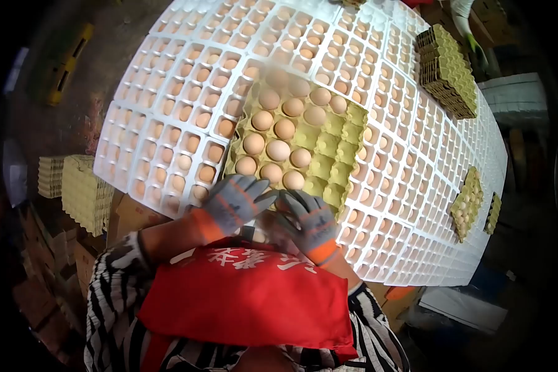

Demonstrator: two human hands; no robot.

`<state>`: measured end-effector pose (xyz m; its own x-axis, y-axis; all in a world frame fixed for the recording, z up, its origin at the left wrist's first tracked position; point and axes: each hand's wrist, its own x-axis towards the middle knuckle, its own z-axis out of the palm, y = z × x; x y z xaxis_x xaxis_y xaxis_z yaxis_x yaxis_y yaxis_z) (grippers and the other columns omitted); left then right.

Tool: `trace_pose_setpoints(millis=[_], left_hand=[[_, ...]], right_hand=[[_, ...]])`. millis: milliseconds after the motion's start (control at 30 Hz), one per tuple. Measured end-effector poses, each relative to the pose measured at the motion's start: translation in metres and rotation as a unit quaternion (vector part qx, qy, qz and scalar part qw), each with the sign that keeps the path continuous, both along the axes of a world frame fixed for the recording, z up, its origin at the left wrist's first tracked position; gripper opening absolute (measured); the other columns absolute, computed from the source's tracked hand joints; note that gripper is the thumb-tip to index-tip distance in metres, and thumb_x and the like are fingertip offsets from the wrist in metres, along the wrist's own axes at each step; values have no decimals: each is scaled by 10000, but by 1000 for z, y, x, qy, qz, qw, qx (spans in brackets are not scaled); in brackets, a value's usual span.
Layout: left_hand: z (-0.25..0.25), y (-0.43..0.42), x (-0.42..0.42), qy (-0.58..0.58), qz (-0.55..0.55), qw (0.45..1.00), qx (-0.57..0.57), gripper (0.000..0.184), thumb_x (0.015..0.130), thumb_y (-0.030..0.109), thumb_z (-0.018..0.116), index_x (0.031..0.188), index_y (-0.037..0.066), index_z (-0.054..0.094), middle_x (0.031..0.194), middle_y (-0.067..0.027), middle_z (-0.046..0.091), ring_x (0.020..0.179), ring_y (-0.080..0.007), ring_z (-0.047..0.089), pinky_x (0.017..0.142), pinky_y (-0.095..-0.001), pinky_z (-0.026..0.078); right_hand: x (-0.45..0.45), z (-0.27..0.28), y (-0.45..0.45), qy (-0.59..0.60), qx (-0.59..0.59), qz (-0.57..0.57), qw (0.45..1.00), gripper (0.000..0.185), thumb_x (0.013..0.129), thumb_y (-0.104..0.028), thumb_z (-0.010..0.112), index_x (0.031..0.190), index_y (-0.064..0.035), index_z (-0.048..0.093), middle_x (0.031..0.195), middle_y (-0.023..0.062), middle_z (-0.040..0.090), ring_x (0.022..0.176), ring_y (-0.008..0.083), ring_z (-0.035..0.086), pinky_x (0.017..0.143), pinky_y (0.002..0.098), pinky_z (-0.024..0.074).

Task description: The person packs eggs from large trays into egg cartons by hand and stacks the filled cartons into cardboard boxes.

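White trays [147, 111] beneath; yellow egg tray [330, 165] slanting away, rightward.

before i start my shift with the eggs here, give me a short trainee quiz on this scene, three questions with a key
1. Multiple choice: what colour are the glove cuffs on the left hand and right hand?
a) blue
b) orange
c) green

2. True or false: the pulp tray in front of the hands has bare cups along its right side, as seen in the picture.

3. Fill the gap: the tall tray stack at the upper right stands on ___ trays holding eggs.

Key:
1. b, orange
2. True
3. white
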<state>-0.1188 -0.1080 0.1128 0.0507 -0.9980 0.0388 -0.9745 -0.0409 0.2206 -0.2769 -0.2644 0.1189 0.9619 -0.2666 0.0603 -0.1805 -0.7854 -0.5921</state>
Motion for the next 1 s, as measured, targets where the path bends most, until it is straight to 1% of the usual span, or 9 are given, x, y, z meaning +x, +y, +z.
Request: trace_pose_setpoints(millis=[200,300,333,400,500,667,800,900,1000], left_hand=[[-13,2,9,262,73,962,-32,361,782,148,691,1123,105,579,1007,-82,599,944,-231,583,806,-356,484],[-5,11,21,728,252,630,-99,355,789,101,693,1106,49,541,1023,-47,587,942,-121,559,759,-297,500],[4,11,29,721,207,654,-101,362,782,104,688,1104,46,535,1039,-57,581,925,-136,562,761,-300,497],[-15,-1,37,359,117,908,-183,399,771,134,679,1131,62,522,1070,-85,559,887,-185,564,761,-307,482],[-8,-33,2,29,80,996,-38,395,761,192,703,1125,113,572,1081,-113,561,919,-259,602,778,-347,511],[3,-38,13,136,130,982,-20,277,820,137,586,1097,147,577,1085,-121,554,915,-290,634,739,-390,541],[35,-45,32,71,212,974,-49,282,816,181,601,1093,134,601,1134,-110,562,946,-321,617,740,-407,520],[-16,-76,38,-86,128,988,25,318,825,186,588,1141,147,599,1219,-115,535,979,-299,601,714,-383,522],[-28,-93,21,-199,117,971,68,227,829,164,575,1044,149,648,1249,-140,524,937,-267,585,725,-353,508]], right_hand=[[-14,-22,2,-96,173,-71,978,393,744,-49,724,1123,-63,623,1094,101,605,912,227,631,776,319,532],[-31,-5,-17,-108,586,-235,768,363,845,-58,556,1200,16,546,1116,85,586,996,191,595,902,331,488],[-29,12,-18,-149,681,-217,684,374,868,-69,485,1226,38,514,1120,95,579,1011,190,583,930,326,466],[-23,-4,-23,-123,462,-165,863,420,842,-97,600,1245,-16,515,1098,107,564,953,209,589,845,336,493],[11,3,-7,-29,-7,-118,993,498,743,-197,762,1199,-99,588,1054,153,557,911,311,581,817,383,484],[4,-42,-29,-88,132,-135,978,489,783,-185,708,1234,-67,561,1082,91,587,841,222,609,736,334,514],[0,6,-49,-116,643,-215,726,455,750,-59,710,1192,-80,604,1097,64,586,924,195,604,817,291,507],[30,-15,-66,-132,198,-105,965,448,773,-118,715,1204,-80,597,1124,89,570,1006,220,580,858,313,492],[53,4,-52,37,-109,-70,991,528,727,-297,764,1208,-149,605,1255,192,507,1089,360,563,904,406,486]])
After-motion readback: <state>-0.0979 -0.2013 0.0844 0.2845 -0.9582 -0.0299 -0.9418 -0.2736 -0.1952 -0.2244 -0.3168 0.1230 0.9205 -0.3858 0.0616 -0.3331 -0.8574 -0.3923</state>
